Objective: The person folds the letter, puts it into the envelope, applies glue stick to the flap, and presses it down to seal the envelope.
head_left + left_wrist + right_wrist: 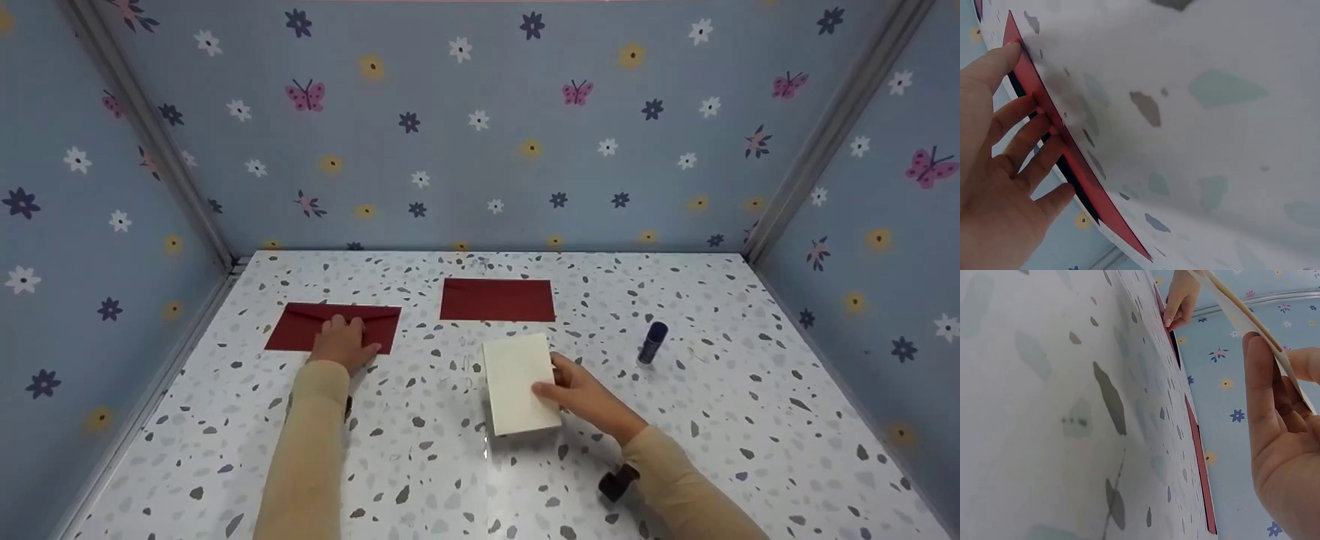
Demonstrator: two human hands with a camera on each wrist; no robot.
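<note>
On the left of the table lies a dark red envelope (292, 336) with its flap line along the far side. My left hand (341, 345) rests on it; in the left wrist view the fingertips touch the red paper (1098, 194). A cream folded card (517, 379) is raised above the table, its right edge pinched between the thumb and fingers of my right hand (589, 394). The right wrist view shows that card (1235, 312) edge-on, with layers slightly apart and the right hand (1286, 439) around its lower end.
A second red envelope (497, 300) lies flat at the back centre. To the right, a dark blue glue stick (652, 343) with its cap on stands or leans on the speckled table (420, 465). Patterned blue walls (480, 90) enclose the back and both sides.
</note>
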